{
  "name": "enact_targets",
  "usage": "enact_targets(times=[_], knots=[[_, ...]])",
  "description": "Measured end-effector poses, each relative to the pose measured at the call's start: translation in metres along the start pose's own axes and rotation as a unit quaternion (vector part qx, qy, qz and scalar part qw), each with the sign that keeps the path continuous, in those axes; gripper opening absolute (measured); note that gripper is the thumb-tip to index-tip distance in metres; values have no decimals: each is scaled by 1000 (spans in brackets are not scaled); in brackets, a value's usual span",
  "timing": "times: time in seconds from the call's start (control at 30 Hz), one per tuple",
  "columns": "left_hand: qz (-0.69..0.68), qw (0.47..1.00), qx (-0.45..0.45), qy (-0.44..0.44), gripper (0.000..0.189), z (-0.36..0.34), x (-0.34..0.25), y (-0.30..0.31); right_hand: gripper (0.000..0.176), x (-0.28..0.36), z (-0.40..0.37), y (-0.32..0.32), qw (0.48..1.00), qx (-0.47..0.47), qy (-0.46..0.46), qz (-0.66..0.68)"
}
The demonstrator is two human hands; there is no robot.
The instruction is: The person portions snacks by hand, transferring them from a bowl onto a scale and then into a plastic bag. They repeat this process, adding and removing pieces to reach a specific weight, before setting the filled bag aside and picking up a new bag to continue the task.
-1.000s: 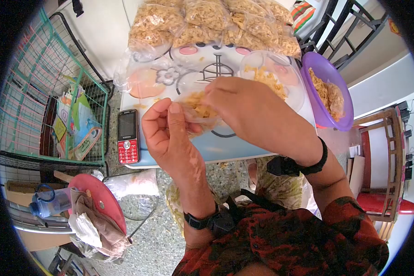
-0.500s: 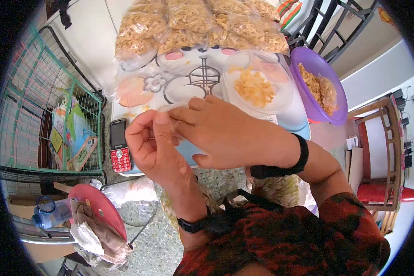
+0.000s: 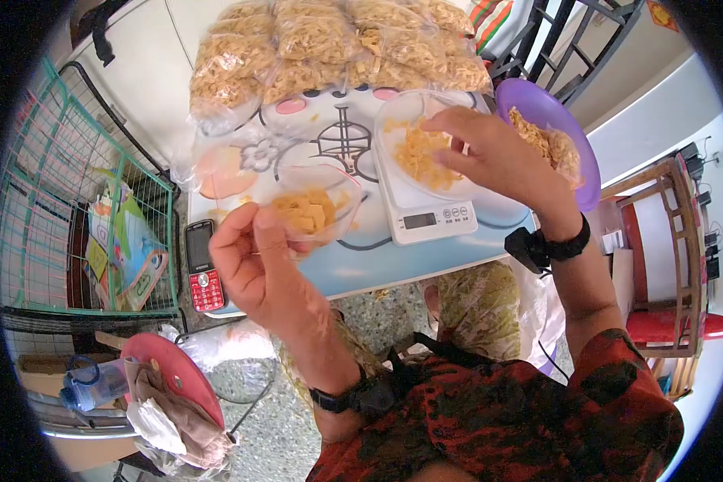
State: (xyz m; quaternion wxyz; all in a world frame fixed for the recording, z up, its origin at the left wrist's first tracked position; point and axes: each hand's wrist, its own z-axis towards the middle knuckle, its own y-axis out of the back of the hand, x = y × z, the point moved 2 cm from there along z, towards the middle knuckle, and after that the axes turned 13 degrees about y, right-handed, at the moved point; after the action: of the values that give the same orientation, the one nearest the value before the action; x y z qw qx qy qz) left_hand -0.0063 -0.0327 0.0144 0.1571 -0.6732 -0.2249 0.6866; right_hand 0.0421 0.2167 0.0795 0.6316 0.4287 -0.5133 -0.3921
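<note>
My left hand (image 3: 257, 261) pinches the edge of a small clear plastic bag (image 3: 347, 210) between thumb and fingers. Flat yellowish food pieces (image 3: 307, 211) lie inside that bag. Over the clear plastic bowl (image 3: 387, 153) is my right hand (image 3: 486, 153), its fingers bent and apart, with nothing visible in them. More yellow pieces (image 3: 422, 157) are in the bowl, partly covered by this hand. Beneath the bowl is a white digital scale (image 3: 406, 234), its display facing me.
Packed bags of pieces (image 3: 313, 40) are stacked at the table's back. A purple basin (image 3: 590, 153) stands to the right. On the left are a red phone (image 3: 207, 277), a green wire rack (image 3: 120, 233) and a pink stool (image 3: 189, 369) with cloths on it.
My right hand has left the bag and moved right, over the bowl. The bag in my left hand now shows open with pieces inside, and the scale's front has come into view.
</note>
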Motion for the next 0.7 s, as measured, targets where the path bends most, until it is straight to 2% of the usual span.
enact_targets(times=[0.1,0.2,0.3,0.4,0.5,0.6,0.7], knots=[[16,1000,12,12,15,0,9,-5,37,-9,1,-20,991,5,134,8],[0,1000,28,7,16,1,16,-6,34,-12,7,-30,986,24,157,-52],[8,1000,18,9,15,1,17,-9,30,-14,15,-34,987,70,123,-71],[12,1000,19,4,12,2,19,-11,20,-29,21,-41,985,31,144,-88],[9,1000,18,5,12,3,19,-10,20,-35,18,-32,980,-24,187,-70],[12,1000,13,8,11,2,17,-10,17,-35,7,-19,993,-86,61,59],[9,1000,18,8,11,3,18,-10,18,-38,3,-9,960,-70,-45,268]])
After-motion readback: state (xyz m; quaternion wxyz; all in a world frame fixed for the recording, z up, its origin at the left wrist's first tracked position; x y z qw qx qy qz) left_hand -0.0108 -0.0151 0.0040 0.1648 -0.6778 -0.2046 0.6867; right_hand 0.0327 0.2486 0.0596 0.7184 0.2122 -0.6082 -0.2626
